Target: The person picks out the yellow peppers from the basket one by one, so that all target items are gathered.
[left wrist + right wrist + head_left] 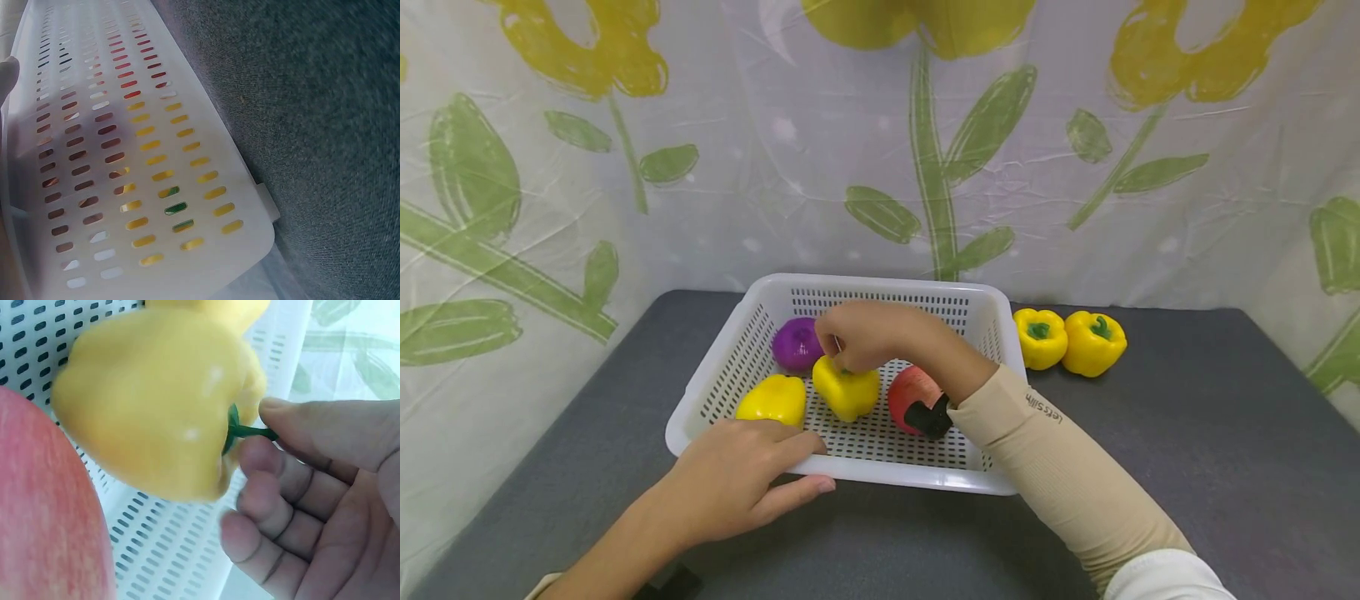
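Inside a white plastic basket [880,477], my right hand [868,333] pinches the green stem [250,431] of a yellow bell pepper [847,393] between thumb and fingertips. The right wrist view shows this pepper [156,403] tipped on its side, its stem toward the fingers. My left hand [741,471] holds the basket's near rim at the left, fingers over the edge and thumb outside. Just beyond those fingers lies another yellow bell pepper [775,398], partly hidden by the hand. A red apple [912,392] sits under my right wrist, and a round purple vegetable [797,344] lies behind.
Two more yellow bell peppers, one [1040,337] close by the basket's right side and another [1093,343] beside it, stand on the dark grey table [1187,433]. A flower-printed curtain [775,167] hangs behind the table's far edge.
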The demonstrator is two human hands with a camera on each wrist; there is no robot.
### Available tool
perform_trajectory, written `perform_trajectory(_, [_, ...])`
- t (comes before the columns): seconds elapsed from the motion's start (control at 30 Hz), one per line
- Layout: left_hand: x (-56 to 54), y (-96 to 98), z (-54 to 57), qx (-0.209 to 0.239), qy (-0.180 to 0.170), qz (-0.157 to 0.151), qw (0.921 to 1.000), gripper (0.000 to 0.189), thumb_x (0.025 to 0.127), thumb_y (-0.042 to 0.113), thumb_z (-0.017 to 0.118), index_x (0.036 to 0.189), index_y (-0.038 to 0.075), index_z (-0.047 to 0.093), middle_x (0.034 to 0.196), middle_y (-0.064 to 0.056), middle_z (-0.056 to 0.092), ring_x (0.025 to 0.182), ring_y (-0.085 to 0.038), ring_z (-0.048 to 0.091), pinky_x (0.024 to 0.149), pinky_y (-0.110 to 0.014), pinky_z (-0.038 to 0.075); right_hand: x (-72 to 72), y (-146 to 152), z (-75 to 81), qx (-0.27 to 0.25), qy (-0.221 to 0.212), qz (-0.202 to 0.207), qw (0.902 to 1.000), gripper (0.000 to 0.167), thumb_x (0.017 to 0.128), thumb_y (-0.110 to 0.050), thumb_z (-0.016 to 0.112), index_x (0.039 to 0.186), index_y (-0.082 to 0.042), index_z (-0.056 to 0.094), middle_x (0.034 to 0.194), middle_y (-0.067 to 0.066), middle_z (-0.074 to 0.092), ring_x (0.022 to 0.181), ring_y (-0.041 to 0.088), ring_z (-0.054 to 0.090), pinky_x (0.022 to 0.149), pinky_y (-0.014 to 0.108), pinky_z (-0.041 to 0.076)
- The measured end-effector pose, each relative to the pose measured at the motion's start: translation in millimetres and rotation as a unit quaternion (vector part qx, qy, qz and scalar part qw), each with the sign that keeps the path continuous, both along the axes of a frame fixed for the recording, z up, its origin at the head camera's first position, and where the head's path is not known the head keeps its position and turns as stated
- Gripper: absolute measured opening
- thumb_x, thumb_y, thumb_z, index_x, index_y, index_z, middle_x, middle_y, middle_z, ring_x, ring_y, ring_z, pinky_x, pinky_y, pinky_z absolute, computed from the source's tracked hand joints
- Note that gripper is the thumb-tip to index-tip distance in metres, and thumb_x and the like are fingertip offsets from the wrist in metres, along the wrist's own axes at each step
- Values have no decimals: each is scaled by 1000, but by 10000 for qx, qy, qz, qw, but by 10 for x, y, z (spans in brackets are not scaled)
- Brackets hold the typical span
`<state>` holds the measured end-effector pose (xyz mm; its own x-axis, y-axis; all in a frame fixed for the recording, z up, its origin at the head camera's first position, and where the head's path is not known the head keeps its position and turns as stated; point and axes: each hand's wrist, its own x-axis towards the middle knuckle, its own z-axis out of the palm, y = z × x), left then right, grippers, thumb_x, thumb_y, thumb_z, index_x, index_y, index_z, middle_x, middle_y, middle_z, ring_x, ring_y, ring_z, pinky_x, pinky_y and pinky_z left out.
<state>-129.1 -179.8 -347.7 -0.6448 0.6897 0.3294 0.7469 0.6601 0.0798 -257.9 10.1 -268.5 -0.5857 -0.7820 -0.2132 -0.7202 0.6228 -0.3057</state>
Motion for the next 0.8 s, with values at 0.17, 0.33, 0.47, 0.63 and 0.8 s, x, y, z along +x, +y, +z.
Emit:
perform_trajectory(0.17, [1,-2,5,-24,-8,13,10000,27,97,54,60,98,27,65,80,22,57,63,2,46,55,-18,39,-3,6,3,17,31,154,9999,4,91,-6,69,90,-10,71,85,1,63,81,18,55,72,26,48])
perform_trajectory(0.33, [1,-8,13,-25,30,-43,10000,27,98,53,58,98,27,64,78,21,55,62,2,45,54,-18,37,8,1,0,-132,-73,200,9997,12,88,0,68,95,-8,73,91,2,65,84,19,56,75,25,49])
perform_trajectory(0.47, [4,-15,14,-7,60,-100,9999,27,98,52,58,98,26,63,79,21,55,63,2,45,54,-18,37,5,-4,-8,-237,15,220,9995,6,89,-4,69,92,-8,73,90,1,66,84,19,57,76,25,50])
perform_trajectory(0.63, [9,-18,14,15,94,-139,9999,26,98,52,58,98,26,63,79,20,56,63,2,45,54,-18,37,1,-20,-28,-260,141,198,9994,4,90,-7,71,86,-9,71,84,0,65,82,19,57,74,25,49])
perform_trajectory(0.8, [14,-22,16,0,77,-111,9999,27,98,52,57,99,26,65,80,20,58,63,2,45,54,-18,37,10,-25,-30,-265,227,263,9990,12,87,-3,68,79,-11,68,80,1,63,78,19,55,70,25,49])
